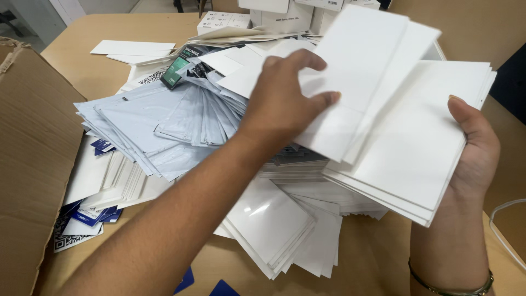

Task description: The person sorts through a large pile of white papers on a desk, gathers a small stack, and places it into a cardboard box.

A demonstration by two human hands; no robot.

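Right hand (475, 151) at the right edge of the frame, cupped under and gripping a thick stack of plain white rectangular cards (416, 148), thumb hooked over the stack's upper right edge. Stack tilted, long axis running from lower right up toward upper centre of the frame, fanned a bit at the top.

Left hand (282, 98) in from the lower left, arm crossing the whole pile diagonally. Fingers curled around the left edge of one loose white card (350, 71) sitting on top of the stack, thumb underneath, fingertips on its face. So pinching that top sheet, not open. Loose card slightly skewed from the stack below, its top end poking out toward the upper centre.

Key relation: both hands on the same bundle, right one under and to the right, left one on the left edge, card between them. Right hand carrying the weight, left hand nearer the top sheet.

Underneath and left: messy heap of grey plastic mailer bags (148, 129), more white card piles (274, 225) at lower centre, blue-and-white printed cards (87, 216) at lower left, brown cardboard box flap (33, 164) along the left edge, small white boxes (274, 13) at the top, all on the light wooden tabletop (98, 66).
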